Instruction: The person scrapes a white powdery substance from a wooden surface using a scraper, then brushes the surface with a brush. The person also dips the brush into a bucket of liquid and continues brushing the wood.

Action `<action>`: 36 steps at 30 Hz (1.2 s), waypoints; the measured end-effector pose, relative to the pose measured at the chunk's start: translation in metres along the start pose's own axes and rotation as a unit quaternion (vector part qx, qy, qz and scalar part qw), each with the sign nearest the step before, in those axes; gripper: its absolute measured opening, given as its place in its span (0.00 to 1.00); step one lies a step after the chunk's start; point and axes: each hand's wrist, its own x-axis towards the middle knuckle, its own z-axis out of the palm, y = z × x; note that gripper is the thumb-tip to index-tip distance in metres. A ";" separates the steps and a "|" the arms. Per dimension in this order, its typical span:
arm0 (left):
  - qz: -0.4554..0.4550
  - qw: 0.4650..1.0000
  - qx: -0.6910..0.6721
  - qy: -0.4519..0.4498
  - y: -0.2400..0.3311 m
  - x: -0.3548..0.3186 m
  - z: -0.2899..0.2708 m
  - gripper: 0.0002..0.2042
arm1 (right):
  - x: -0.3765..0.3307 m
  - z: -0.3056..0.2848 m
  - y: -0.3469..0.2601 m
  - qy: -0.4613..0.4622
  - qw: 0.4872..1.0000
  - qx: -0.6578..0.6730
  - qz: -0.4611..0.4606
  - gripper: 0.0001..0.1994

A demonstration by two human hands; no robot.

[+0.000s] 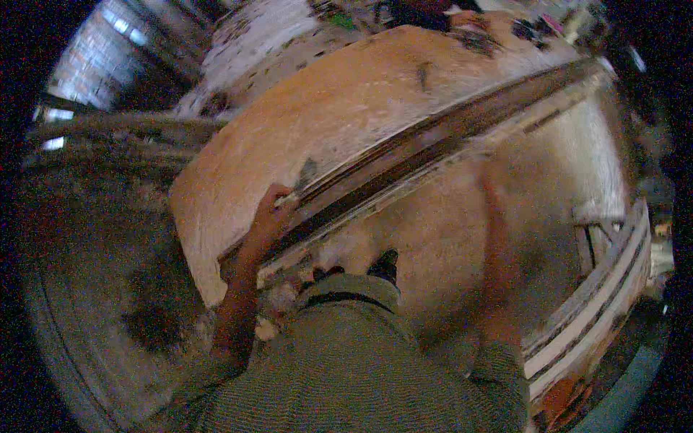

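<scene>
My left hand (271,215) is closed at the near edge of a broad orange-brown board (346,86). From its fingers a small tool with a flat grey blade (308,172) points up over the board; it looks like a putty knife, though blur hides its details. Just beside this hand runs a long wooden beam with a dark groove (404,160), slanting from lower left to upper right. My right hand (488,172) is stretched forward to the near side of the beam. Motion smears its fingers, and I cannot make out anything in them.
Stacked pale boards (592,289) stand at the lower right. An orange object (567,400) lies below them. At the top right, another person's hand (468,20) is by the board's far edge. A pale, littered surface (267,36) lies beyond the board.
</scene>
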 end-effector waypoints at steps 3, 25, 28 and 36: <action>-0.150 0.981 -0.062 0.109 -0.071 -0.058 -0.072 0.12 | 0.037 -0.081 0.044 0.088 0.990 -0.109 0.028 0.21; -0.156 0.828 -0.323 0.431 -0.247 -0.192 -0.260 0.10 | -0.148 0.479 -0.318 -0.381 0.900 0.052 -0.204 0.22; -0.121 0.845 -0.314 0.415 -0.286 -0.195 -0.271 0.10 | -0.103 0.421 -0.300 -0.302 0.938 0.048 -0.166 0.22; -0.134 0.913 -0.177 0.341 -0.350 -0.119 -0.271 0.13 | -0.124 0.406 -0.323 -0.274 0.943 0.092 -0.166 0.20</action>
